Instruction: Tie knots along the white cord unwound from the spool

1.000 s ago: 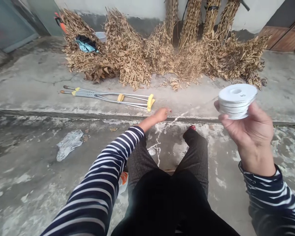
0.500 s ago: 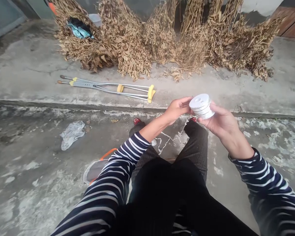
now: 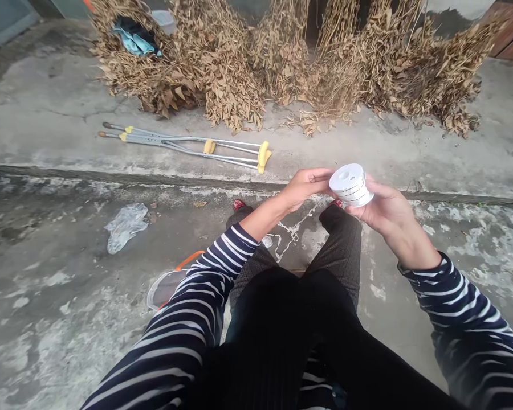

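A stack of white round spools (image 3: 351, 183) is held in front of me, with a small dark mark on the top one. My right hand (image 3: 387, 206) grips the stack from the right, thumb and fingers around its side. From the left, my left hand (image 3: 308, 187) reaches the stack's edge with its fingers drawn together; what is between its fingertips is too small to make out. White cord (image 3: 291, 232) lies loosely on the ground between my feet.
Crutches with yellow pads (image 3: 263, 155) lie on the raised concrete ledge (image 3: 325, 149). Behind them stand dried plant bundles (image 3: 231, 74). On the lower ground are a clear plastic bag (image 3: 127, 226) and an orange-rimmed container (image 3: 166, 287), partly behind my left sleeve.
The spools and both hands stay almost in place. The cord hanging below the spools has shifted and now lies lower and further left. The view has tilted slightly.
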`<state>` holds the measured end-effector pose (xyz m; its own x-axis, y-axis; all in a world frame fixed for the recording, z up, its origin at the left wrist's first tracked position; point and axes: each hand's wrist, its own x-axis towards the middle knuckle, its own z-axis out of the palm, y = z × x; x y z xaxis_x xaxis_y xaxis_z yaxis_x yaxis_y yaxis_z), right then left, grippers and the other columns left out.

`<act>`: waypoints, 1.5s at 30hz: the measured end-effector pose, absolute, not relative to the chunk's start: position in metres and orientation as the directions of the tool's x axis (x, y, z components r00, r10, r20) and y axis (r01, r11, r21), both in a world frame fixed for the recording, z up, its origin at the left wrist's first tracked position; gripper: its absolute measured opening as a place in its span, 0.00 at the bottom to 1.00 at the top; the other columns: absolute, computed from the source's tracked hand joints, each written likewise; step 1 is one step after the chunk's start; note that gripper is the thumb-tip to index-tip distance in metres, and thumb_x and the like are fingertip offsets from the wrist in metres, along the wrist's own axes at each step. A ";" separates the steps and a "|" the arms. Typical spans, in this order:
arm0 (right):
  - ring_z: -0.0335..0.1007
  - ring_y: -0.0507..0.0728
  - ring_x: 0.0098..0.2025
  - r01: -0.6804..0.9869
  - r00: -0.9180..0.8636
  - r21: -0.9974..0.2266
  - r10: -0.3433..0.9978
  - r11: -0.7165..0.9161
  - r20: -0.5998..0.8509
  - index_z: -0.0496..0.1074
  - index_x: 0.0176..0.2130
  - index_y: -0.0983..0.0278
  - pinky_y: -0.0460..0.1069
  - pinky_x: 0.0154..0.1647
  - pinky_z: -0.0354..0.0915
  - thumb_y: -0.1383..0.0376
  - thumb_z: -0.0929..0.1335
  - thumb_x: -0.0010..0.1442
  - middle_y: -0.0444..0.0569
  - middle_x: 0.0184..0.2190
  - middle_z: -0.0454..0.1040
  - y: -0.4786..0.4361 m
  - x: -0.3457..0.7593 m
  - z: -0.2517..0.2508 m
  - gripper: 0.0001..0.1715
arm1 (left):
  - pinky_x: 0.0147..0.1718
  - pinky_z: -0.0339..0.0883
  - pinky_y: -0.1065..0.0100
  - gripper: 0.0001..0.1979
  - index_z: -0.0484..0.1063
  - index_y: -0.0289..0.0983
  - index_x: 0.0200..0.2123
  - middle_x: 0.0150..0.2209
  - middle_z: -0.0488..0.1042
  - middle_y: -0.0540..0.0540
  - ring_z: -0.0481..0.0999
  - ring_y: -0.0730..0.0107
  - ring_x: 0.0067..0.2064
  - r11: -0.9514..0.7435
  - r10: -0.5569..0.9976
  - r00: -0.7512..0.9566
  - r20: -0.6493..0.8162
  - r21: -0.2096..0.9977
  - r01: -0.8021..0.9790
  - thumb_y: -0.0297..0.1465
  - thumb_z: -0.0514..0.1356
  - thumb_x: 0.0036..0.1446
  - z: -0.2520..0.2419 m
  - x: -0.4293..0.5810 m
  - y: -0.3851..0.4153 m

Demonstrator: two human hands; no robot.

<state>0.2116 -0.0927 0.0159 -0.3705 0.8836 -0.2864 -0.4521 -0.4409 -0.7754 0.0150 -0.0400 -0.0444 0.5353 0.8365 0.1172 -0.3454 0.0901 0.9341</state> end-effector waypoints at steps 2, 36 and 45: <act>0.82 0.58 0.37 -0.447 -0.401 -0.767 0.869 -0.461 -0.289 0.74 0.51 0.61 0.48 0.26 0.80 0.66 0.76 0.52 0.48 0.41 0.82 -0.093 0.213 0.013 0.26 | 0.46 0.76 0.60 0.25 0.84 0.35 0.46 0.44 0.84 0.40 0.83 0.62 0.43 0.051 0.861 0.495 0.118 0.948 -0.315 0.47 0.73 0.51 -0.051 0.015 -0.037; 0.79 0.56 0.35 -0.406 -0.519 -0.828 0.843 -0.388 -0.140 0.79 0.50 0.58 0.50 0.26 0.80 0.67 0.79 0.49 0.47 0.42 0.79 -0.104 0.206 -0.009 0.27 | 0.40 0.75 0.69 0.13 0.83 0.36 0.37 0.37 0.84 0.45 0.80 0.70 0.37 -0.220 0.925 0.294 0.242 0.970 -0.108 0.40 0.67 0.59 -0.040 0.014 -0.059; 0.76 0.54 0.37 -0.347 -0.496 -0.914 0.868 -0.210 -0.011 0.80 0.53 0.52 0.51 0.30 0.81 0.68 0.81 0.48 0.45 0.45 0.78 -0.106 0.204 -0.006 0.33 | 0.41 0.76 0.69 0.15 0.81 0.35 0.41 0.39 0.84 0.44 0.82 0.70 0.39 -0.297 0.898 0.297 0.323 0.946 -0.129 0.41 0.65 0.62 -0.048 0.010 -0.055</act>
<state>0.2044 -0.1062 -0.0058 -0.4962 0.8682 -0.0112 -0.3468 -0.2100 -0.9141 0.0099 -0.0554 -0.0479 0.2973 0.8985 0.3231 -0.1292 -0.2974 0.9460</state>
